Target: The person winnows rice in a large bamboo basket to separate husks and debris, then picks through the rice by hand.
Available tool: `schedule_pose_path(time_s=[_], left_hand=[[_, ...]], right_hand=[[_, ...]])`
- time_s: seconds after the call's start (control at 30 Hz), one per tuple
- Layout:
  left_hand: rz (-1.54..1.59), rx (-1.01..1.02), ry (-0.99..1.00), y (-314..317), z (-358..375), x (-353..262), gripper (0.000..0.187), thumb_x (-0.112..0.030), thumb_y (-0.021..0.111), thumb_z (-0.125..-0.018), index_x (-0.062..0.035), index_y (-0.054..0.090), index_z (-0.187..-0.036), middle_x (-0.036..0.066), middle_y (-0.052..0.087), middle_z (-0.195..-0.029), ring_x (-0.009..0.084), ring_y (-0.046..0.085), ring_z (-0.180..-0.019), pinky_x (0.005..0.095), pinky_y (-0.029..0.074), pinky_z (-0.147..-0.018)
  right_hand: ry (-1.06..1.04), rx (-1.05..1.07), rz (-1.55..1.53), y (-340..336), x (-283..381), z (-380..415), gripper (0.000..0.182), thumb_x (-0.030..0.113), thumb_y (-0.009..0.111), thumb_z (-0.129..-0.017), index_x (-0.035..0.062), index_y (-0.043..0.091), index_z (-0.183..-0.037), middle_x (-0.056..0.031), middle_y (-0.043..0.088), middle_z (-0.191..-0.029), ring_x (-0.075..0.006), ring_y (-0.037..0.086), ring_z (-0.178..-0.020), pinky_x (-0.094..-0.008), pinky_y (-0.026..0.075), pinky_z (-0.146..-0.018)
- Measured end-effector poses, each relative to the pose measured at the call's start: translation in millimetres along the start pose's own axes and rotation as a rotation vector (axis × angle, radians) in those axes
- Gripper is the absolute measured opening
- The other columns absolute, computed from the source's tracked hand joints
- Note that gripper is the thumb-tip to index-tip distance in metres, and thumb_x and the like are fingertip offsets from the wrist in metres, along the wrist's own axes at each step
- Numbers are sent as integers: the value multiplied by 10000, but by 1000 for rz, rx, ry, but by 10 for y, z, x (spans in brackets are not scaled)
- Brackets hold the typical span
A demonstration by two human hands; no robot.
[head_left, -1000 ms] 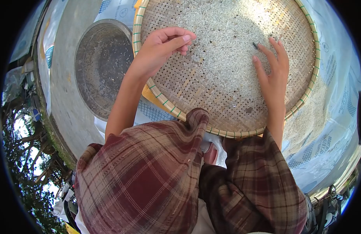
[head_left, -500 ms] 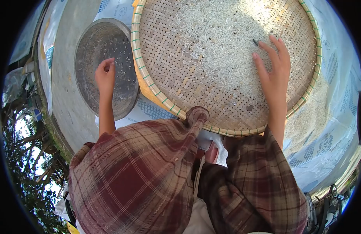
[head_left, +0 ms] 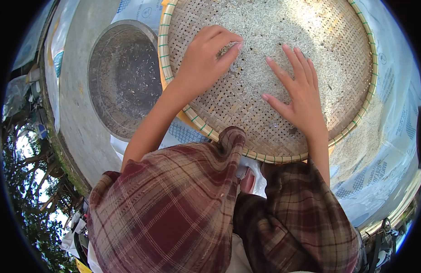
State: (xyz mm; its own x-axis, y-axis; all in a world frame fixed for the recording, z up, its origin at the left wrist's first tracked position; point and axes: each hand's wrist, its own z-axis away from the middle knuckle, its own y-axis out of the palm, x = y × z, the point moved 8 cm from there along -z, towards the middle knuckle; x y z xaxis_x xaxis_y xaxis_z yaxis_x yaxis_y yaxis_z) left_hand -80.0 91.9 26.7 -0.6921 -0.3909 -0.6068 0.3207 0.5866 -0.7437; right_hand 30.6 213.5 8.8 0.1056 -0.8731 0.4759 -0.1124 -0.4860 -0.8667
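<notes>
A round woven bamboo tray [head_left: 356, 123] with green-stitched rim lies in front of me, covered with white rice grains [head_left: 274, 27]. My left hand [head_left: 203, 61] rests on the rice near the tray's left side, fingertips curled and pinching at the grains. My right hand [head_left: 297, 93] lies flat on the rice in the middle of the tray, fingers spread apart, holding nothing. To the left of the tray sits a round metal basin [head_left: 124, 77] with a few scattered grains inside.
White printed sacks [head_left: 383, 173] lie under and to the right of the tray, with spilled rice on them. A grey concrete surface [head_left: 78, 118] surrounds the basin, ending in a curved edge at the left. My plaid-clad knees [head_left: 174, 204] fill the lower view.
My left hand has come back from over the metal basin onto the rice in the tray. My right hand has slid left and down toward the tray's middle.
</notes>
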Motion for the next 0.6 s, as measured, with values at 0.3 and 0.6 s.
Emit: schedule_pose_path(time_s=[0.3, 0.6], left_hand=[[-345, 141, 402, 353, 2, -256, 127, -64, 612, -766, -28, 616, -888, 65, 574, -840, 232, 557, -778, 336, 455, -700], [-7, 86, 42, 208, -49, -14, 140, -42, 590, -793, -31, 612, -931, 73, 604, -852, 181, 598, -747, 277, 479, -656]], right_hand=[[19, 2, 68, -15, -32, 21, 514, 415, 616, -761, 195, 532, -1218, -112, 368, -1364, -309, 280, -1294, -494, 180, -1058], [216, -157, 210, -278, -115, 330, 472, 354, 619, -788, 123, 533, -1191, -99, 399, -1339, -299, 304, -1283, -485, 188, -1049]])
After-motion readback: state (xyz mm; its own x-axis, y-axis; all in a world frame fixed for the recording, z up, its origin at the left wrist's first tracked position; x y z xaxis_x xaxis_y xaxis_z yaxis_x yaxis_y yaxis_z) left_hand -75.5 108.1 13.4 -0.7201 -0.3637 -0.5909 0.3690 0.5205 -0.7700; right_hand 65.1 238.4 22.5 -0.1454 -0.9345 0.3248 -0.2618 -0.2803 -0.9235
